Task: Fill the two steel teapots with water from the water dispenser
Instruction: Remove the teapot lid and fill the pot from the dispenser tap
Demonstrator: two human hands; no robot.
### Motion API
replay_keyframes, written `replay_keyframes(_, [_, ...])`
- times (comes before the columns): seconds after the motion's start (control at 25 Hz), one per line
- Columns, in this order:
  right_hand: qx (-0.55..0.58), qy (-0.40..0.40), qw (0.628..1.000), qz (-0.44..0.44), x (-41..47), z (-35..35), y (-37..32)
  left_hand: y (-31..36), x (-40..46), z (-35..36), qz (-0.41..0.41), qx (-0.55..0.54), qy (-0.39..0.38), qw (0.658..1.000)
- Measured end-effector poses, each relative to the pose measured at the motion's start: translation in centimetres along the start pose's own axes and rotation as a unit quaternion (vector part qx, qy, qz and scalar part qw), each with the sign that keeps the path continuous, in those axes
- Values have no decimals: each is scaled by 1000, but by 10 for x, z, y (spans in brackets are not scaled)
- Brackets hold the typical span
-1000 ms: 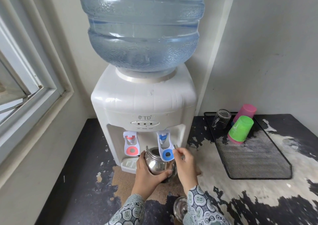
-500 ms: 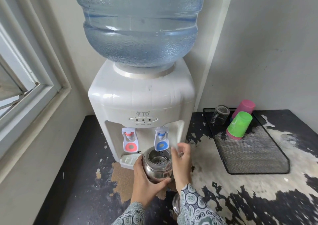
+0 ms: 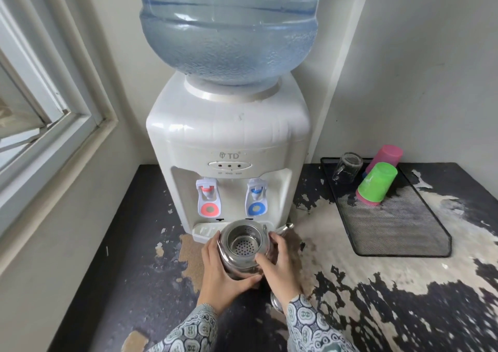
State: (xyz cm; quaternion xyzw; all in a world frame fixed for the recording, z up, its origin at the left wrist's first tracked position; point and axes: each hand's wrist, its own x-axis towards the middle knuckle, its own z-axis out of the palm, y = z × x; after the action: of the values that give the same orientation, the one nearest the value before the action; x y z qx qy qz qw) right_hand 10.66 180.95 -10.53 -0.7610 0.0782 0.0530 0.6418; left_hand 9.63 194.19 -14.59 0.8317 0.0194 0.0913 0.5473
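Both hands are wrapped around the lidless steel teapot (image 3: 244, 246), left hand (image 3: 223, 273) cupping its side, right hand (image 3: 280, 265) gripping the other. It sits just in front of the water dispenser (image 3: 229, 147), below the blue tap (image 3: 256, 198), over the peeling counter (image 3: 377, 297).

A shiny steel teapot (image 3: 244, 246) is held upright in front of the water dispenser (image 3: 229, 147), just below the blue tap (image 3: 256, 198). Its lid is off, and a perforated strainer basket is seen inside the open mouth. The spout is pointed to the right. The white dispenser is topped by a large blue water bottle (image 3: 229, 28), with a red tap (image 3: 208, 198) set left of the blue one.
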Motion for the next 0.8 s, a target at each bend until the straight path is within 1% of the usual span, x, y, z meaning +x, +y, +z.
replay_keyframes(0.12, [-3,-14,1000,-26,-17,4,13,-11,-21,-6,-7,7,13,1000])
replay_keyframes(0.36, [-23,-48,998,-25,-36,13,38,-26,-52,-15,-30,30,16,999])
replay_keyframes(0.44, [-26,-65,997,-21,-39,15,45,-30,-58,-18,-46,40,13,998])
replay_keyframes(0.6, [-36,-103,994,-15,-41,5,57,-34,-62,-20,-48,56,-12,997])
replay_keyframes(0.64, [-56,-97,994,-16,-40,-1,59,-35,-62,-20,-48,57,-16,997])
replay_keyframes(0.68, [-85,-65,994,-25,-38,-7,60,-35,-61,-20,-50,54,-19,997])
replay_keyframes(0.76, [-171,54,982,-63,-35,-22,66,-37,-62,-21,-53,49,-27,997])
replay_keyframes(0.8, [-225,108,965,-80,-34,-29,70,-38,-62,-21,-54,47,-31,997])
